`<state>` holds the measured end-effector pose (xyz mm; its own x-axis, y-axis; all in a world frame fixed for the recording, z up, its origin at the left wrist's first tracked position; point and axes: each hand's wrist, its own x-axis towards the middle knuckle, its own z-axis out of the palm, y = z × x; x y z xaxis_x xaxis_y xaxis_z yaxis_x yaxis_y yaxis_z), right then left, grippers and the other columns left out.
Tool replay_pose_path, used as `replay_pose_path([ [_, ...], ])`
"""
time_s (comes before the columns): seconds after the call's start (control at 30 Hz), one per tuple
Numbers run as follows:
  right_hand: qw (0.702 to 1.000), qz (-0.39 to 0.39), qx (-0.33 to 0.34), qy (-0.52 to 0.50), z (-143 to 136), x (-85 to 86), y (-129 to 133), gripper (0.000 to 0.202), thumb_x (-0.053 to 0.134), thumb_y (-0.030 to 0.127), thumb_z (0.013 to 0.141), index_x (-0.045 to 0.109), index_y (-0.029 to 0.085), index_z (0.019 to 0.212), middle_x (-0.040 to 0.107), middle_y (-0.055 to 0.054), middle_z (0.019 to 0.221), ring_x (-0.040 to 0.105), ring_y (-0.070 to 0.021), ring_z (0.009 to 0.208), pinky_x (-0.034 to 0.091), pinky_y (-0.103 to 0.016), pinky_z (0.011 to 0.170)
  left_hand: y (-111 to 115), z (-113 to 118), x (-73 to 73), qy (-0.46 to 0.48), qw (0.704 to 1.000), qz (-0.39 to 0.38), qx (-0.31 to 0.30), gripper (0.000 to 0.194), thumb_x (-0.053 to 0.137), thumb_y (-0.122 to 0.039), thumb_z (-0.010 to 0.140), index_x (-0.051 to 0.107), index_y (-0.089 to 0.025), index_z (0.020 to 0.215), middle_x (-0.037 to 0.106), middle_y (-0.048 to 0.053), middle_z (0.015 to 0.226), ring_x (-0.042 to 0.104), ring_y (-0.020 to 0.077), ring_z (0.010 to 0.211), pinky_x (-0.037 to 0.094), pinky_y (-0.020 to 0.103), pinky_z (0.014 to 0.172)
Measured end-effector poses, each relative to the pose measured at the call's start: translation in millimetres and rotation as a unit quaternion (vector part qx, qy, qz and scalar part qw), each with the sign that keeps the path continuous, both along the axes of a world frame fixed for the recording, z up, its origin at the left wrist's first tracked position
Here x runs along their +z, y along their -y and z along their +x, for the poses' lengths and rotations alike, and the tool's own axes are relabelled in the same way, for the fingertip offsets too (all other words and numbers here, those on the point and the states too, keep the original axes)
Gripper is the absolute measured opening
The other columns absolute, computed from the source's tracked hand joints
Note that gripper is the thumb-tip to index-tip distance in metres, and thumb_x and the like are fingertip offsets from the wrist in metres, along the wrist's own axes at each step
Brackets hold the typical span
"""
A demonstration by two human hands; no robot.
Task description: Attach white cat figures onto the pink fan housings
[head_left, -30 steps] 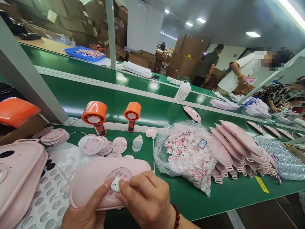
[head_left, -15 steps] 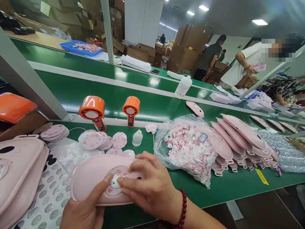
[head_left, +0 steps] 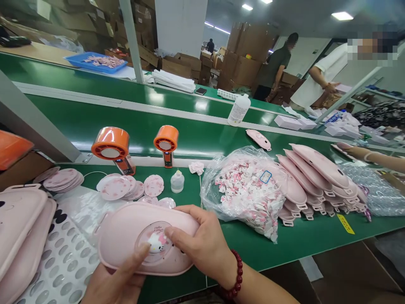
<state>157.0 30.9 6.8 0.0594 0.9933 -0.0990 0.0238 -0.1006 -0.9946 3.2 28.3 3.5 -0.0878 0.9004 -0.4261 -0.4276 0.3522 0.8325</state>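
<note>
Low in the frame's centre, the small cat-face charm is sitting on the pink case, pinched between the left hand thumb tip and the right hand thumb. Both hands' fingers are curling closed around the case, just left of the clear bag of charms.

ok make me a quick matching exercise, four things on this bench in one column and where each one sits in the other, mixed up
Things:
1. pink case
2. bag of cat charms
3. small glue bottle
4. blue tray

Places:
A. far side of the belt, top left
B. held in both hands, left hand and right hand
C. left of the stacked pink cases
D. below the orange fans

Pairs: 1-B, 2-C, 3-D, 4-A
</note>
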Motion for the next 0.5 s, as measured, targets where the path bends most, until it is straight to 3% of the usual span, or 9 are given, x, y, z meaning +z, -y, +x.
replay_pose_path([
  [0.17,1.000,0.013,-0.009,0.004,-2.3,1.1,1.9,0.030,0.078,0.035,0.077,0.077,0.024,0.105,0.077,0.000,0.096,0.071,-0.0200,0.086,0.057,-0.027,0.077,1.8,3.8,3.1,0.003,1.000,-0.012,0.000,0.084,0.080,-0.011,0.058,0.058,-0.035,0.136,0.065,-0.002,0.136,0.059,0.0260,0.124,0.056,0.027,0.090],
  [0.37,0.999,0.021,-0.024,0.025,-2.0,6.7,3.8,0.031,0.078,0.032,0.075,0.077,0.024,0.105,0.077,0.000,0.100,0.071,-0.0213,0.090,0.057,-0.029,0.082,2.1,3.0,4.3,0.018,1.000,-0.020,-0.012,0.089,0.077,-0.008,0.062,0.050,-0.039,0.141,0.062,-0.006,0.139,0.059,0.0220,0.124,0.054,0.023,0.092],
  [0.5,0.999,0.026,-0.027,0.018,-0.8,8.4,4.6,0.032,0.077,0.029,0.076,0.077,0.025,0.107,0.077,0.000,0.102,0.071,-0.0208,0.092,0.057,-0.029,0.084,2.2,2.2,5.7,0.006,1.000,-0.005,-0.016,0.090,0.081,-0.011,0.061,0.051,-0.043,0.139,0.058,-0.008,0.145,0.052,0.0262,0.132,0.056,0.024,0.090],
])
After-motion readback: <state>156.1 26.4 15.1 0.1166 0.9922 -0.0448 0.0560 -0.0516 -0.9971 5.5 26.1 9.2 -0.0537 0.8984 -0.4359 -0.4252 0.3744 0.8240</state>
